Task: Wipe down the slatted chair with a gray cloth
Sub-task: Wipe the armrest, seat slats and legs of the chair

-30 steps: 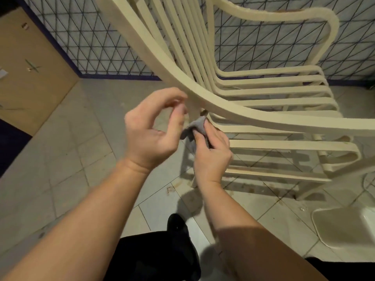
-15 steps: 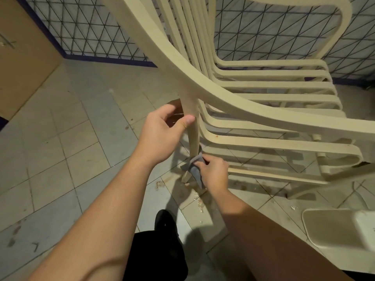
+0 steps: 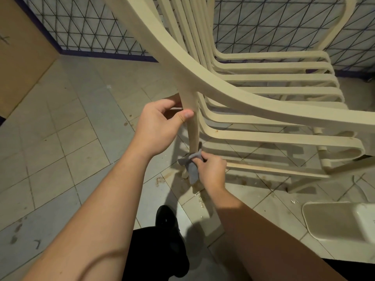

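1. While a person is crouching over a cream slatted chair (image 3: 263,110) on a tiled floor (image 3: 67,138), the left hand (image 3: 156,126) is curling around the upper part of the chair's near leg (image 3: 191,122), thumb lying across the front of the leg and fingers wrapping behind it.

2. Lower on the same leg, the right hand (image 3: 211,171) is pinching a gray cloth (image 3: 191,163) and pressing it against the leg near its foot; part of the cloth is bunching around the leg and a loose end is hanging down toward the floor.

3. Both hands are working on the one leg, the left well above the right, with bare wood showing between them.

4. The chair is standing just in front of the person, its long curved armrest sweeping from the upper left to the right edge of the view, with the seat slats running behind it.

5. Brownish stains and small bits of debris are showing on the tiles around the foot of the leg.

6. A black shoe (image 3: 166,220) and dark clothing are showing at the bottom of the view, between the two forearms.

7. A pale plastic basin (image 3: 334,222) is sitting on the floor at the lower right, apart from the chair.

8. A wall (image 3: 91,23) patterned with dark triangular lines is running behind the chair, and a brown panel (image 3: 22,57) is standing at the far left.
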Available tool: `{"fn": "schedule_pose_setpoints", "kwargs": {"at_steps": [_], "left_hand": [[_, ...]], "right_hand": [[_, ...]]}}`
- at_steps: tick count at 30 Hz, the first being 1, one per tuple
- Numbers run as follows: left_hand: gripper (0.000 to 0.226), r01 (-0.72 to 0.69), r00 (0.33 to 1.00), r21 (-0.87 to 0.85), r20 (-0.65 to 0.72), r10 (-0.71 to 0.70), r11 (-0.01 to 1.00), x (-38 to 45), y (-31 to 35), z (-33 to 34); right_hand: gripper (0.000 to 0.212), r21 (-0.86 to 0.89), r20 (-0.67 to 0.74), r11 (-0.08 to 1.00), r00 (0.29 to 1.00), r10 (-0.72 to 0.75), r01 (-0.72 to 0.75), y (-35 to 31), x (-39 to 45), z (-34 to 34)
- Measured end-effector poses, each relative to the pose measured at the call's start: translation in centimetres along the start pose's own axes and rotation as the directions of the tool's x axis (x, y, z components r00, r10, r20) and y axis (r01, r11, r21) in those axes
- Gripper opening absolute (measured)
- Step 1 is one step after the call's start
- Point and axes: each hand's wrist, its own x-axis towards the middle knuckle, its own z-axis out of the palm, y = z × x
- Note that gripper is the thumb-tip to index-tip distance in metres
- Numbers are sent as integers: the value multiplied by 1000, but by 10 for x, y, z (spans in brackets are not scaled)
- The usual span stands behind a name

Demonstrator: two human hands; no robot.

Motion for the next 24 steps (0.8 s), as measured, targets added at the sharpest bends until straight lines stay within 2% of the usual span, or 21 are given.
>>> {"fn": "schedule_pose_setpoints", "kwargs": {"at_steps": [2,6,8,10,13,15,16,18,20,22,24], "left_hand": [[22,-10,1000,-19,2,10,1000,1,-3,-1],[18,-12,999,-50,29,13,999,4,-3,-3],[19,-12,999,-62,51,15,998,3,-2,-5],[18,-6,997,-100,82,14,995,3,-2,-7],[41,44,993,-287,117,-11,957,2,2,-9],[54,82,991,-419,127,-31,904,3,4,-8],[53,86,992,-452,122,-34,888,3,6,-7],[43,100,993,-477,109,-54,873,4,6,-4],[38,138,988,-512,128,-84,848,3,6,-2],[37,149,987,-539,136,-89,829,3,6,-4],[35,137,989,-552,119,-85,822,3,5,-7]], "right_hand": [[19,19,49,999,998,28,-29,6,1,-5],[20,190,-182,972,978,-104,138,-22,-14,-11],[29,256,-310,916,924,-226,310,-45,-19,-15],[27,226,-415,855,840,-349,466,-66,-18,-23],[19,172,-493,813,763,-419,557,-82,-13,-31],[21,178,-468,820,780,-416,544,-76,-16,-29],[21,191,-417,848,823,-386,495,-68,-17,-26],[17,165,-247,932,928,-279,324,-46,-14,-24],[16,102,-108,974,976,-190,201,-29,-13,-28],[21,139,-131,962,967,-219,237,-33,-19,-33],[30,227,-284,895,905,-316,384,-55,-26,-34]]}}
